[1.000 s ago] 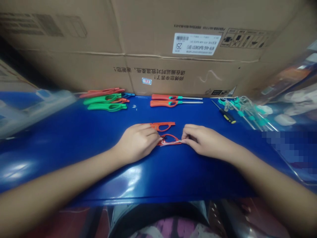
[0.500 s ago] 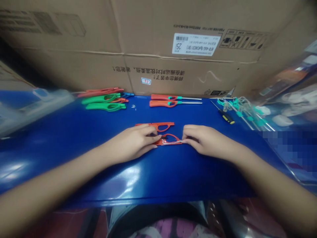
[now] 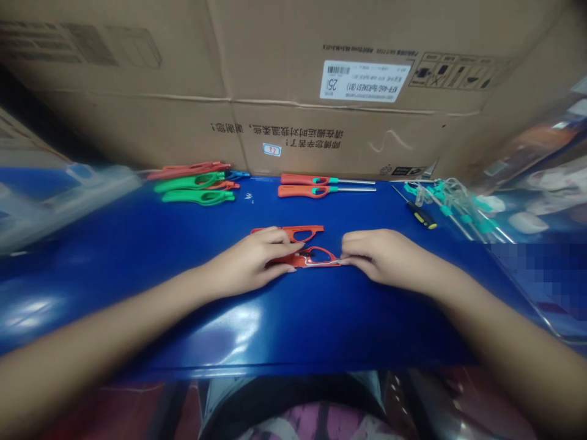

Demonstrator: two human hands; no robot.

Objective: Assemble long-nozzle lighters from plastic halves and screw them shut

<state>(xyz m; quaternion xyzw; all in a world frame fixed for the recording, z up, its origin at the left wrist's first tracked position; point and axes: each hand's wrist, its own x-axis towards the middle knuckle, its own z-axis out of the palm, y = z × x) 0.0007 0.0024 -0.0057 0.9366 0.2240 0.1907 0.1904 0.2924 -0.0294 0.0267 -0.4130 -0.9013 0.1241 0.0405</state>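
Note:
An orange lighter shell half (image 3: 300,261) lies open side up on the blue table, with a finger loop at its far side. Along its inside runs a thin white wire (image 3: 321,264), and a small dark part sits near the loop. My left hand (image 3: 254,260) grips the shell's left end between thumb and fingers and covers it. At the narrow right end, my right hand (image 3: 380,255) is pinched closed on the wire's end; its fingertips hide the exact contact. A second orange shell half (image 3: 316,230) lies just behind, partly covered by my left hand.
Two orange lighters with metal tubes (image 3: 302,191) lie farther back. Green and orange shells (image 3: 197,196) are piled at back left. A screwdriver (image 3: 422,216) and teal nozzle parts with tubes (image 3: 463,214) are at right. A large cardboard box (image 3: 275,73) walls off the back.
My left index finger and thumb have shifted slightly right along the shell. My right hand stays pinched at the narrow end, and the view has moved a little.

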